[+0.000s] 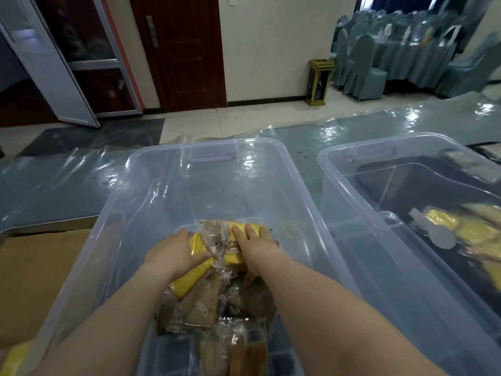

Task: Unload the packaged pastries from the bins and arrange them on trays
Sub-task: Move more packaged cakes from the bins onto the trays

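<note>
1. Across the whole width, a table [67, 183] lies under clear film [352, 126].
2. At its middle stands the near bin [130, 164], with both arms reaching into it.
3. Just right of it stands the right bin [322, 158]; yellow pastries [471, 232] show through its wall.
4. Left of the near bin lies a tray [40, 226] with a brown liner [40, 272].
5. At the near end of the near bin, brown pastries [200, 305] are heaped.
6. On the heap's far side, the left hand [173, 253] grips a yellow pack [187, 283], its thumb across it.
7. The right hand [253, 240] rests on another pack [261, 230], fingers fairly straight.
</note>
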A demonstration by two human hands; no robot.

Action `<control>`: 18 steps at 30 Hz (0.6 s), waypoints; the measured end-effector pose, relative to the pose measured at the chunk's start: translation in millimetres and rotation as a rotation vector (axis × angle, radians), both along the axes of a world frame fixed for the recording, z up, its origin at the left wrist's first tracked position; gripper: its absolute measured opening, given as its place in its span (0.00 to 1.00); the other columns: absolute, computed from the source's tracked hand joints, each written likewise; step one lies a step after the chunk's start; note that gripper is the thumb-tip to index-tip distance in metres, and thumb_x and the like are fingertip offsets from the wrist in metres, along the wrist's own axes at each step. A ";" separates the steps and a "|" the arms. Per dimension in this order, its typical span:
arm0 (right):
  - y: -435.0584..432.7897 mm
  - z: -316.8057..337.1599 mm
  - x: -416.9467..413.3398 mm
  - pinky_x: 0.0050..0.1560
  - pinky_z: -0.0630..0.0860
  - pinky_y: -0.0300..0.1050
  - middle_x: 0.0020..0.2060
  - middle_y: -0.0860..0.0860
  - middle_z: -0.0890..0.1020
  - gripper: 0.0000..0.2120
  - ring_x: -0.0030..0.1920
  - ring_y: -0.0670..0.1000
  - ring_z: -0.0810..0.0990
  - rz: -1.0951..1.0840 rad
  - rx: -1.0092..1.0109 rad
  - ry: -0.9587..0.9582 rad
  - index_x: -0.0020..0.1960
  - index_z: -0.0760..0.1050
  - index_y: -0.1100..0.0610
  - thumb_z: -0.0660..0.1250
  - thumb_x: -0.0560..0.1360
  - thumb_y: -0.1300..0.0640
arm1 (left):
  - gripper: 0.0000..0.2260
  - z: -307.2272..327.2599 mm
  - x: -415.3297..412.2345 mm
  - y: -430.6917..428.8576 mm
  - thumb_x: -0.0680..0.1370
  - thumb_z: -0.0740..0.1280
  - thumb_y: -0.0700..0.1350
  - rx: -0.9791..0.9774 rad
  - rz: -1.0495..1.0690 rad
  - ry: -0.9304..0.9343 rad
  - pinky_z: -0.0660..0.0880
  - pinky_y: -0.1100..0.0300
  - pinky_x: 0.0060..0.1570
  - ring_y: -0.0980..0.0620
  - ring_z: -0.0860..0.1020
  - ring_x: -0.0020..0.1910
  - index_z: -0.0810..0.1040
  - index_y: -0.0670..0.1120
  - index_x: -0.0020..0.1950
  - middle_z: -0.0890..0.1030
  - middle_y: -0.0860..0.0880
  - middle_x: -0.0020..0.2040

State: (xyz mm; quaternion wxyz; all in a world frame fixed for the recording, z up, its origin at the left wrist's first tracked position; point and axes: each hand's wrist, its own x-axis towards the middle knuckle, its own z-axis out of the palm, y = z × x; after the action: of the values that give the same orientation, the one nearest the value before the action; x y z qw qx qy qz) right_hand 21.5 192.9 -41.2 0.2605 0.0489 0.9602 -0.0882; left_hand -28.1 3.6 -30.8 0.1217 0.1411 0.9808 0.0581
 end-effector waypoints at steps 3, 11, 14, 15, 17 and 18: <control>3.0 -2.7 -7.7 0.68 0.62 0.65 0.78 0.52 0.46 0.54 0.75 0.64 0.48 0.001 -0.027 0.023 0.77 0.37 0.45 0.75 0.70 0.57 | 0.36 0.7 -4.7 -1.8 0.72 0.60 0.69 0.031 0.092 -0.008 0.72 0.54 0.49 0.44 0.75 0.58 0.64 0.44 0.69 0.75 0.44 0.63; 2.9 11.1 -13.5 0.60 0.73 0.56 0.66 0.59 0.71 0.30 0.61 0.62 0.73 0.036 0.024 0.017 0.73 0.60 0.55 0.67 0.74 0.58 | 0.31 3.9 -8.5 0.3 0.77 0.52 0.65 0.078 0.260 -0.004 0.67 0.54 0.45 0.39 0.75 0.57 0.66 0.38 0.65 0.76 0.39 0.60; 3.7 24.1 -7.7 0.64 0.71 0.52 0.65 0.58 0.74 0.21 0.63 0.59 0.74 0.055 0.028 0.091 0.69 0.68 0.58 0.62 0.78 0.53 | 0.27 13.7 -11.9 1.7 0.80 0.52 0.59 0.076 0.284 -0.024 0.69 0.52 0.51 0.38 0.73 0.59 0.66 0.36 0.65 0.74 0.38 0.62; 1.4 31.6 -4.5 0.64 0.70 0.52 0.65 0.58 0.73 0.22 0.63 0.59 0.73 -0.010 -0.011 0.074 0.70 0.67 0.57 0.63 0.77 0.57 | 0.25 18.5 -12.6 2.4 0.81 0.52 0.56 0.064 0.270 -0.034 0.68 0.53 0.54 0.38 0.73 0.60 0.67 0.35 0.65 0.73 0.37 0.63; 3.6 43.1 -0.2 0.60 0.72 0.52 0.63 0.58 0.73 0.23 0.62 0.60 0.73 -0.105 -0.032 0.167 0.69 0.66 0.54 0.63 0.75 0.63 | 0.18 29.4 -13.8 4.6 0.83 0.51 0.47 0.057 0.220 -0.075 0.67 0.55 0.56 0.39 0.71 0.61 0.69 0.35 0.64 0.71 0.36 0.64; 5.0 46.8 1.9 0.58 0.72 0.53 0.61 0.58 0.74 0.22 0.60 0.61 0.74 -0.128 -0.055 0.196 0.68 0.66 0.54 0.62 0.75 0.64 | 0.17 35.7 -13.1 6.4 0.82 0.50 0.44 0.052 0.193 -0.089 0.67 0.57 0.56 0.40 0.71 0.62 0.70 0.36 0.64 0.71 0.36 0.64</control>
State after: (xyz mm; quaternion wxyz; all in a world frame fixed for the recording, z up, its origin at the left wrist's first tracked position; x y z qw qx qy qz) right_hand 23.4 198.0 5.6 0.1604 0.0938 0.9732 -0.1354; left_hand -41.2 10.0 4.9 0.1552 0.0463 0.9816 0.1011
